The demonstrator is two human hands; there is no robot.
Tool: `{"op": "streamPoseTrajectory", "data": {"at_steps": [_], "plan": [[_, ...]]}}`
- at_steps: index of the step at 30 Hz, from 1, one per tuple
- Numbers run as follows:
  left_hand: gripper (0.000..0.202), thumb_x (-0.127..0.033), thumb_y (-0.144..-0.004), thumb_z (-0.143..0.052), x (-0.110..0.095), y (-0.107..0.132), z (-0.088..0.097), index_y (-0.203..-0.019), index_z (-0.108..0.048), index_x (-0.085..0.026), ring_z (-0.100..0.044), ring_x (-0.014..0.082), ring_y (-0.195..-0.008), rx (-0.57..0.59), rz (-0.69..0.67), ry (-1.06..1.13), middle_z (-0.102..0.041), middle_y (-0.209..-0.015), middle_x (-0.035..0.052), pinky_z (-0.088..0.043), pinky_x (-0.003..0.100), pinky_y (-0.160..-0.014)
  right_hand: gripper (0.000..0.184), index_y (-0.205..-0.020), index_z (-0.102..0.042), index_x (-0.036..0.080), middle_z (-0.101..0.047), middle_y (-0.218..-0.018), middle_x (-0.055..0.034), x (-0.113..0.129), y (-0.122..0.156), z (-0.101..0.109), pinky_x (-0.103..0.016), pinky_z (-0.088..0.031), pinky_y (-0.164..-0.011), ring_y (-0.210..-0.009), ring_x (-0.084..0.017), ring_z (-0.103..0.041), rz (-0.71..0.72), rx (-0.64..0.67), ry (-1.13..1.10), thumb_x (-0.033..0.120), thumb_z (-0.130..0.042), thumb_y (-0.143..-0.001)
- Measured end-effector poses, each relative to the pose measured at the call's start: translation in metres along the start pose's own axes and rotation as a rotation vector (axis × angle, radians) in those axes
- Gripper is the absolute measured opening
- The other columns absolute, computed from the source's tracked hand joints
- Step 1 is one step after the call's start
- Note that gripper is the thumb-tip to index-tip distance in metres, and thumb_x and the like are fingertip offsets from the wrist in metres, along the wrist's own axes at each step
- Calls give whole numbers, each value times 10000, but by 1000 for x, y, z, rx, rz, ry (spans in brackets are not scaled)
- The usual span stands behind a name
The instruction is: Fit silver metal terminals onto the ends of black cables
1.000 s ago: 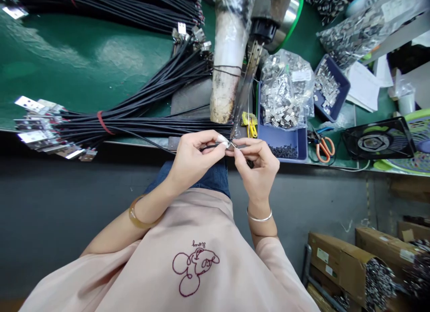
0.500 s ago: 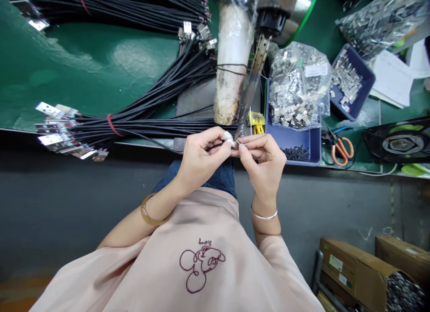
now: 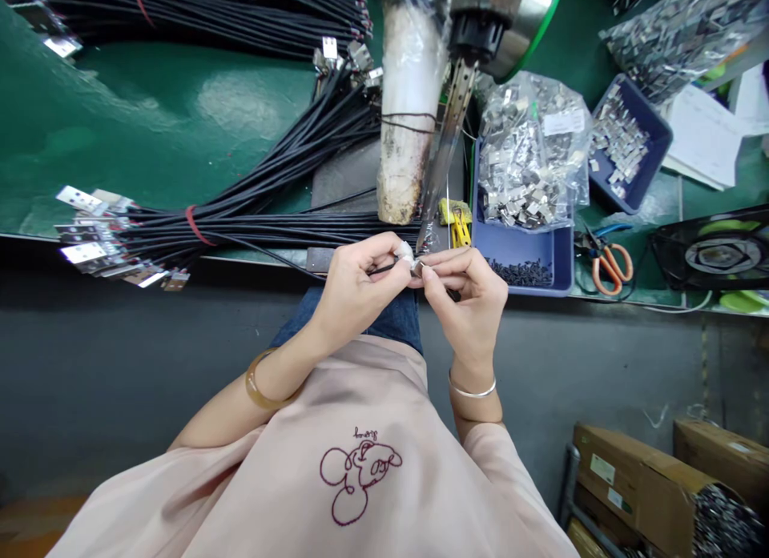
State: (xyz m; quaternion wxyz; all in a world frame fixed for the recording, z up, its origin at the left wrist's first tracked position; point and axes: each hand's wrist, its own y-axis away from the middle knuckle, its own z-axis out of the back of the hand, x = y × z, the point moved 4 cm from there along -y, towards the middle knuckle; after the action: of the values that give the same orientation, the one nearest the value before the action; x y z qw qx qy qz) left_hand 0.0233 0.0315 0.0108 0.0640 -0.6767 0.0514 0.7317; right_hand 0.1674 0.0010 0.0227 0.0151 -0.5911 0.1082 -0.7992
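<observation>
Head view: both hands meet near the centre of the frame, at the front edge of the green worktop (image 3: 150, 142). Left hand (image 3: 360, 290): thumb and index finger pinch a black cable (image 3: 380, 271); white wrap (image 3: 405, 252) on a fingertip. Right hand (image 3: 465, 298): thumb and index finger pressed together on a small metal piece (image 3: 417, 267), which sits between the two hands' fingertips; whether cable and piece touch, cannot tell. Remaining right fingers curled.

Just above the hands: a scorched white tube (image 3: 400, 170) and, beside it, a slanted metal nozzle (image 3: 444, 146). Left of centre: a cable bundle (image 3: 258, 222) bound by a red band (image 3: 193, 226), metal connectors at its left end. Right of the hands: a yellow tool (image 3: 460, 228), then a blue tray (image 3: 561, 258) bearing a clear bag (image 3: 529, 142) of metal parts and loose black bits (image 3: 522, 272). Further right: an orange-handled cutter (image 3: 608, 271) near a black fan (image 3: 714, 250).
</observation>
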Motion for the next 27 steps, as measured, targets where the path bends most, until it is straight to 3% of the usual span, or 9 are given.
{"op": "streamPoseTrajectory", "data": {"at_steps": [3,5,8,10,13,15,18,20,27], "plan": [[127,-163,-834,-595,-1,4,0,-707,-597,-172,-282,59,-495,82,-61,-57,-374,-537,-69,-241,199,-457,33,-889,-658,255,-739,-879,28,6,6,9,-242,-609,-549,-658,-112,-727,48,-34,72,258,-666,-921],[132,-145,-837,-597,-1,10,0,-711,-627,-168,-289,60,-498,189,-122,-138,-393,-541,-67,-255,206,-470,30,-927,-682,290,-716,-771,46,17,12,22,-258,-518,-446,-540,-110,-665,163,-159,207,262,-682,-915],[136,-130,-840,-617,0,21,2,-733,-693,-164,-429,69,-522,315,-218,-243,-558,-590,-38,-351,211,-517,26,-929,-694,325,-622,-644,47,38,24,45,-305,-431,-429,-452,-114,-556,377,-474,359,325,-695,-903],[111,-155,-859,-642,0,25,10,-789,-727,-165,-565,98,-596,263,-274,-222,-676,-685,5,-442,224,-581,74,-996,-664,326,-589,-645,41,42,24,57,-315,-425,-451,-454,-123,-543,355,-556,392,347,-654,-925],[79,-165,-881,-663,-4,22,30,-859,-738,-179,-671,151,-749,3,-392,-227,-750,-826,46,-528,287,-733,113,-1062,-605,286,-637,-694,18,26,4,69,-323,-498,-535,-536,-154,-632,129,-363,516,333,-589,-960],[79,-158,-887,-667,-6,15,40,-882,-739,-190,-675,182,-833,-126,-499,-385,-753,-886,55,-519,355,-838,101,-951,-594,255,-679,-741,-12,7,-15,78,-348,-543,-623,-603,-175,-667,47,-242,645,356,-589,-951],[103,-227,-911,-654,1,0,37,-949,-743,-191,-631,265,-965,-37,-570,-698,-722,-992,99,-477,449,-870,106,-858,-589,238,-686,-779,-44,-19,-46,90,-407,-534,-767,-703,-211,-669,31,-223,907,326,-616,-910],[151,-226,-946,-594,7,-9,33,-952,-741,-192,-609,274,-937,22,-597,-855,-683,-953,99,-449,445,-818,96,-804,-587,231,-686,-789,-54,-32,-64,92,-428,-513,-827,-737,-219,-653,25,-199,974,277,-625,-880],[260,-165,-978,-518,8,1,33,-784,-690,-185,-507,209,-793,-6,-784,-909,-657,-839,70,-369,357,-711,80,-722,-596,216,-660,-732,-14,-37,-72,94,-349,-480,-761,-697,-173,-607,-28,-12,877,227,-655,-775]]}}
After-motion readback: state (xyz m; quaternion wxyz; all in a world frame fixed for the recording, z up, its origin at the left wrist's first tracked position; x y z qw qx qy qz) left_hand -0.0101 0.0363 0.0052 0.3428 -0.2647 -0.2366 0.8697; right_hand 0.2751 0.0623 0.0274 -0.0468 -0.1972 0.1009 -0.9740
